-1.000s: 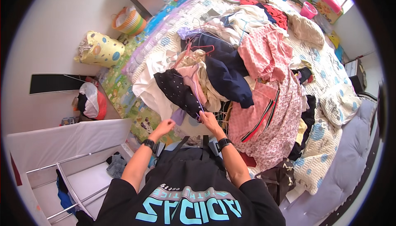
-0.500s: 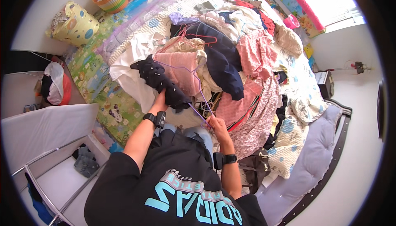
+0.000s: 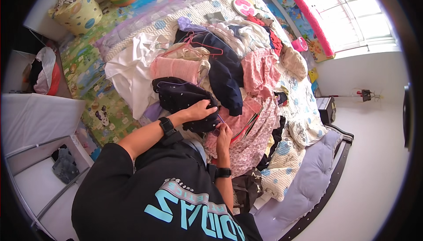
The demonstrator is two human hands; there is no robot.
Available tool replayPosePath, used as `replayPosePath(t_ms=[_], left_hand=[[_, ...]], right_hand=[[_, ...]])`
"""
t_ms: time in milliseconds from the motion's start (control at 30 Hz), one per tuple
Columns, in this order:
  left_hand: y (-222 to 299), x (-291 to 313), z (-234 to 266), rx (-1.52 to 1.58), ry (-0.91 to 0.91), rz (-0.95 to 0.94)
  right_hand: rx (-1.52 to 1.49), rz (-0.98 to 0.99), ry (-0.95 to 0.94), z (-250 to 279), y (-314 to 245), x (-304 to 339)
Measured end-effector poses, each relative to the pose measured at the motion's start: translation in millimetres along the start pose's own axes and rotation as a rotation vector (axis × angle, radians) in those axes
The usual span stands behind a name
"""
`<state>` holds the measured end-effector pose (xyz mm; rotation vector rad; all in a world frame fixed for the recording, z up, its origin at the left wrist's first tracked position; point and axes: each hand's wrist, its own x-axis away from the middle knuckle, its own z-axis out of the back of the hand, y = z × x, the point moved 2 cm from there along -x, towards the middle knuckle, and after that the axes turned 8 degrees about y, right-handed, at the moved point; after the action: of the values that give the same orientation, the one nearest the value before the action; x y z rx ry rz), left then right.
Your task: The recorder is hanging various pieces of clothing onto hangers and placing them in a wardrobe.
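A black garment with small white specks (image 3: 178,96) hangs in front of me over the near edge of the bed. My left hand (image 3: 200,110) is closed on its upper side, fingers pinching the cloth. Close beside it, my right hand (image 3: 224,132) grips a thin purple clothes hanger (image 3: 220,118) near its hook end. Part of the hanger runs under the black cloth, and one purple bar shows along the garment's far side. Just beyond lie a folded pink cloth (image 3: 175,69) and a navy garment (image 3: 225,71). A white garment (image 3: 134,71) spreads out at the left.
Pink hangers (image 3: 202,45) lie on the clothes heap. Patterned pink fabric (image 3: 246,146) and a quilted pillow (image 3: 282,166) are at the right, before the grey headboard (image 3: 304,188). White storage boxes (image 3: 42,113) stand at lower left; a yellow spotted basket (image 3: 77,10) is at far left.
My left hand has moved right along the black garment, close to my right hand. The garment has spread out over the hanger, covering more of it. The view has shifted slightly.
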<state>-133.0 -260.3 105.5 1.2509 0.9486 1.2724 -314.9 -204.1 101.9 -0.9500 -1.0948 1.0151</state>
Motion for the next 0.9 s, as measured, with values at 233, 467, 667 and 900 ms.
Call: replayPosePath(t_ms=[233, 467, 667, 900], left_hand=[[14.9, 4.4, 2.6, -0.276, 0.093, 0.044], [54.1, 22.3, 60.9, -0.188, 0.207, -0.425], [4.6, 32.7, 110.0, 0.067, 0.669, -0.11], [-38.7, 20.3, 106.8, 0.23, 0.604, 0.036]], right_hand=[[-0.478, -0.242, 0.097, 36.6, 3.7, 11.0], [-0.807, -0.298, 0.209, 56.0, 1.0, 29.4], [-0.944, -0.277, 0.206, 56.3, -13.0, 35.0], [-1.055, -0.243, 0.11, 75.3, -13.4, 40.3]])
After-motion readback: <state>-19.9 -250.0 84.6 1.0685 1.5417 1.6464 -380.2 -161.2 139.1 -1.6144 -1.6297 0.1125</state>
